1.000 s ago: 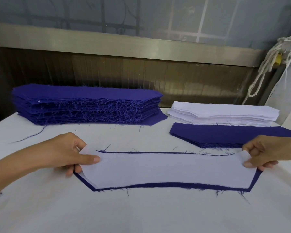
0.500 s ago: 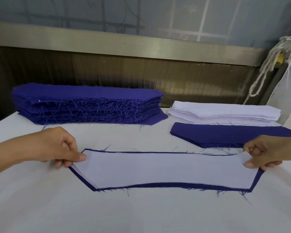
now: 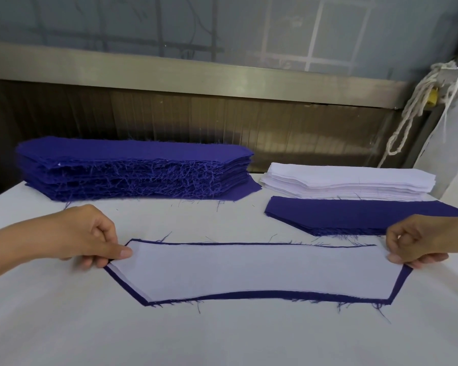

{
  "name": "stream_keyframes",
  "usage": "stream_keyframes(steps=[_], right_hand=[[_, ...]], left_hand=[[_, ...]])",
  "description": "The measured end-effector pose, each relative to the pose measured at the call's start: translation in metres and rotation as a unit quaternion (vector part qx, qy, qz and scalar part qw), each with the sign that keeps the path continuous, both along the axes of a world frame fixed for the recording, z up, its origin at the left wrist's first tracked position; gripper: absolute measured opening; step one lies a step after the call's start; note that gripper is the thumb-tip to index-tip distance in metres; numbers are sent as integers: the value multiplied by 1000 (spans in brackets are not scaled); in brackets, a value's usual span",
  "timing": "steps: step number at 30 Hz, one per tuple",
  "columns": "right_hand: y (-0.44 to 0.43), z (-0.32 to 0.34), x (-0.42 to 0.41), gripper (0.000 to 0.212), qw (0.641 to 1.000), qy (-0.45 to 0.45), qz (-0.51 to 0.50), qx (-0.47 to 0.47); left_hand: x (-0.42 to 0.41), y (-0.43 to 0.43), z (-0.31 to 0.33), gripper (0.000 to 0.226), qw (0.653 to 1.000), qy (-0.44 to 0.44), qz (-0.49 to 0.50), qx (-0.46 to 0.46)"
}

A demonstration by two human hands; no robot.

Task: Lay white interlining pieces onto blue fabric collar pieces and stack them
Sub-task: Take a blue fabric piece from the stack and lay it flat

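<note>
Interlining piece (image 3: 249,270), white, lies mid-frame on one blue collar piece (image 3: 249,294) on the counter (image 3: 222,336), blue edging showing around it. Left hand (image 3: 85,236) and right hand (image 3: 421,239) each pinch one end, probably keeping it taut and square for alignment.

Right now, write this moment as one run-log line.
left hand: pinches white interlining | right hand: pinches its other end | blue collar piece: beneath, border showing
</note>
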State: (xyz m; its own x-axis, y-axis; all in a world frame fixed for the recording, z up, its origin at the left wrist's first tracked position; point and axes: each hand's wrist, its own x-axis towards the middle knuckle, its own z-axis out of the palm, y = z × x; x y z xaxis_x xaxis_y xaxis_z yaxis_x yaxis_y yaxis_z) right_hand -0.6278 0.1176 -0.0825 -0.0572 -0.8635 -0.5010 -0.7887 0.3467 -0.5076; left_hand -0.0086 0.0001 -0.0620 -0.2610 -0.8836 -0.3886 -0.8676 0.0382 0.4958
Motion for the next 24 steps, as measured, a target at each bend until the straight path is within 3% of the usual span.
stream_keyframes(steps=[3, 6, 10, 14, 19, 24], right_hand=[[1, 4, 3, 38, 1000, -9, 8, -5], [-1, 15, 17, 46, 998, -47, 16, -32], [-16, 39, 61, 49, 994, -66, 4, -87], [-46, 66, 121, 28, 983, -65, -6, -173], [-105, 83, 190, 17, 955, -42, -69, -284], [-162, 79, 233, 15, 926, -67, -97, -359]], left_hand=[[-3, 2, 3, 46, 1000, -9, 2, -19], [-9, 0, 10, 38, 993, 6, 0, -121], [-20, -6, 27, 30, 946, 67, 19, -316], [-32, -21, 44, 21, 900, 110, 20, -422], [-40, -61, 58, 12, 881, 83, -7, -465], [-39, -95, 66, 18, 899, 18, -27, -436]])
